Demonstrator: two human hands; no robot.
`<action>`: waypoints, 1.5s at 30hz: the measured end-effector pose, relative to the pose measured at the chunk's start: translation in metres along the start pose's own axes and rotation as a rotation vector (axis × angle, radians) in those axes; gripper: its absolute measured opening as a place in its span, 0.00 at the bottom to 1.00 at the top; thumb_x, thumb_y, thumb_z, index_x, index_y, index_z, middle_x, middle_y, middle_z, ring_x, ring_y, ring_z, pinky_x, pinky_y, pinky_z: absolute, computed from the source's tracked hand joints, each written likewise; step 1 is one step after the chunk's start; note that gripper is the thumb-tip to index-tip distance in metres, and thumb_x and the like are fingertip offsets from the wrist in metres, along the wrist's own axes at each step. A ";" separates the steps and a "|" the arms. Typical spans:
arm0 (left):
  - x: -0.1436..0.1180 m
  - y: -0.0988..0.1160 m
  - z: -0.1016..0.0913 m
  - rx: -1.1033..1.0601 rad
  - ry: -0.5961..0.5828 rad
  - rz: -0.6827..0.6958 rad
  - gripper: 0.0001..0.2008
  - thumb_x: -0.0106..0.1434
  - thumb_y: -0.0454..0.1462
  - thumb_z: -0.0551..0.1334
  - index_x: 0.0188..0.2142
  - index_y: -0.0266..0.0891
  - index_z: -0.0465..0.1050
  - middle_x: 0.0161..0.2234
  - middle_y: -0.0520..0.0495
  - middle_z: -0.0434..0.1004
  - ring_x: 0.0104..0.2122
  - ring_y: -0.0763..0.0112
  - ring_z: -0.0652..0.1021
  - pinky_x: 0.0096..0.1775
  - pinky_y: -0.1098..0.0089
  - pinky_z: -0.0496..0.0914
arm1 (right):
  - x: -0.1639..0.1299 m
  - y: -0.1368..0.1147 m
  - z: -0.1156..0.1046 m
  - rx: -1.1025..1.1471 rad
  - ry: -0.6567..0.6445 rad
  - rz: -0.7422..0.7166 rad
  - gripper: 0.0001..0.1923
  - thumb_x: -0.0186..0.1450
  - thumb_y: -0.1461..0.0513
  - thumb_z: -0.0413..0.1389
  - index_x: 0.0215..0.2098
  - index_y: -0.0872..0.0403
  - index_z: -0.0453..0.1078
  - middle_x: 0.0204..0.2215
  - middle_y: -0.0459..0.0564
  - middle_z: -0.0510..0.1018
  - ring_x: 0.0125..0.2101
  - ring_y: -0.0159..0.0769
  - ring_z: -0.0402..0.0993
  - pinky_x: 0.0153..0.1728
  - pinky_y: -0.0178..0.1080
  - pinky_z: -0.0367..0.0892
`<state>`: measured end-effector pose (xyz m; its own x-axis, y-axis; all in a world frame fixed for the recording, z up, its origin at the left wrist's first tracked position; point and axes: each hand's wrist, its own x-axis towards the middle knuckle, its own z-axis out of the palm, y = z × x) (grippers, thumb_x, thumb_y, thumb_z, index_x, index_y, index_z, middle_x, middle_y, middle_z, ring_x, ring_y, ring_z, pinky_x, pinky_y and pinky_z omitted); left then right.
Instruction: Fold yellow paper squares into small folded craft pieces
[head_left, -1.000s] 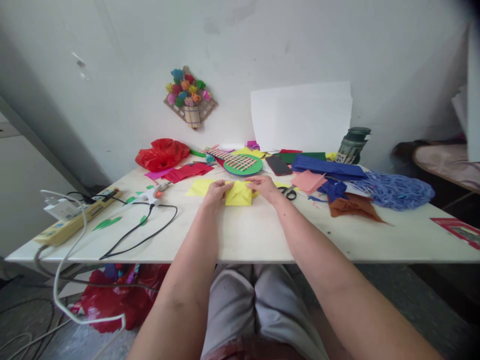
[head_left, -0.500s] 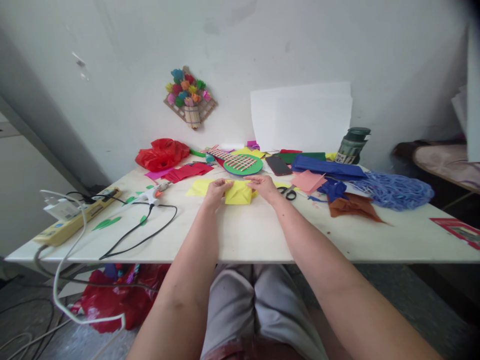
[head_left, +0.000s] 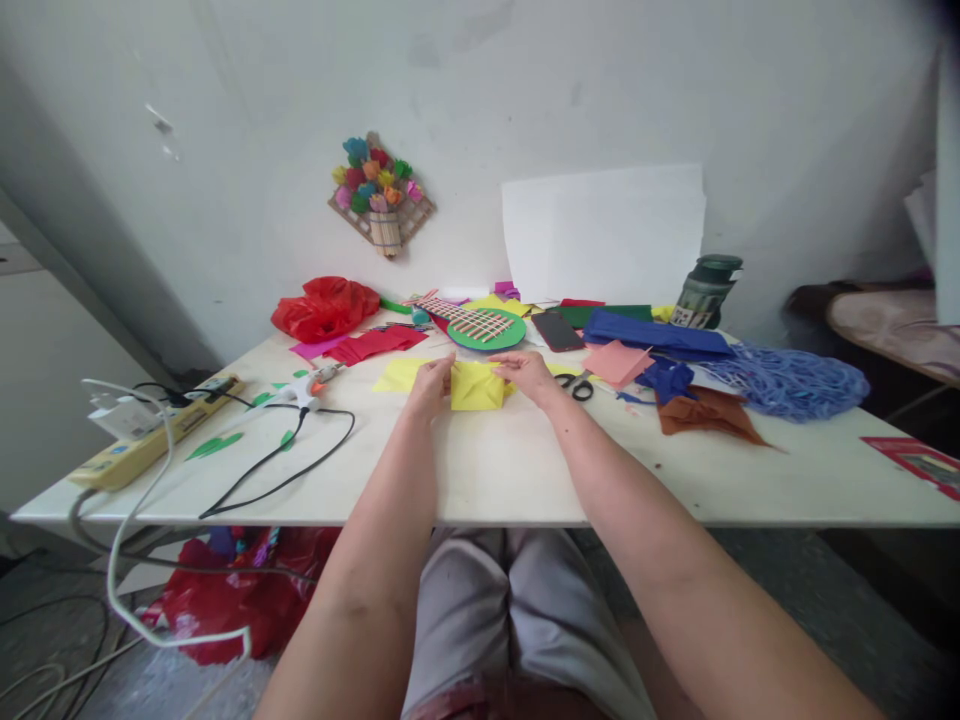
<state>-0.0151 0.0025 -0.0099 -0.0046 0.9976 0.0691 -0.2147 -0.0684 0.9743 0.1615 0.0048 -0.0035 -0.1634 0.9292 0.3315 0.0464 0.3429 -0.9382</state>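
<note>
A small piece of yellow crepe paper (head_left: pixel 477 388) is held up between my two hands over the white table. My left hand (head_left: pixel 431 388) pinches its left edge, with thumb and fingers pressed together. At the upper right corner, my right hand (head_left: pixel 527 374) has its fingertips closed on the same piece. More yellow paper (head_left: pixel 396 375) lies flat behind my left hand. Black-handled scissors (head_left: pixel 577 385) rest just right of my right hand. Beyond the hands lies a green round craft piece (head_left: pixel 487 330) with woven sticks on it.
On the left are a glue gun (head_left: pixel 304 392) with its looping cord and a power strip (head_left: pixel 127 455). A phone (head_left: pixel 556 331), pink paper (head_left: pixel 618 364), blue paper (head_left: pixel 652 336), blue yarn (head_left: pixel 799 380) and a green bottle (head_left: pixel 705 290) occupy the right and back.
The fingers of my left hand have shifted slightly upward at the paper's left edge. My right hand stays nearly in place.
</note>
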 end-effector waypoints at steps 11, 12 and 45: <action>-0.003 0.003 0.000 0.084 -0.059 0.038 0.16 0.43 0.45 0.64 0.24 0.35 0.67 0.19 0.52 0.69 0.20 0.77 0.70 0.23 0.76 0.63 | 0.001 0.001 -0.002 0.002 0.001 0.046 0.16 0.47 0.66 0.57 0.36 0.59 0.72 0.21 0.47 0.74 0.21 0.28 0.67 0.24 0.32 0.64; -0.003 0.004 0.001 0.093 -0.059 0.046 0.15 0.43 0.45 0.64 0.24 0.35 0.67 0.19 0.52 0.69 0.20 0.77 0.70 0.23 0.76 0.62 | 0.001 0.001 -0.002 0.013 -0.009 0.059 0.16 0.48 0.66 0.57 0.36 0.59 0.72 0.21 0.47 0.74 0.21 0.28 0.67 0.24 0.32 0.64; -0.006 0.005 0.005 0.106 -0.091 0.119 0.18 0.43 0.49 0.63 0.22 0.36 0.66 0.16 0.53 0.66 0.16 0.79 0.66 0.20 0.77 0.58 | -0.002 -0.001 -0.001 0.105 -0.003 0.169 0.07 0.47 0.61 0.59 0.21 0.58 0.69 0.16 0.45 0.72 0.18 0.29 0.67 0.20 0.33 0.64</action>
<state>-0.0116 -0.0041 -0.0048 0.0656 0.9776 0.2001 -0.1140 -0.1918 0.9748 0.1627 0.0029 -0.0029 -0.1648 0.9719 0.1682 -0.0300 0.1655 -0.9858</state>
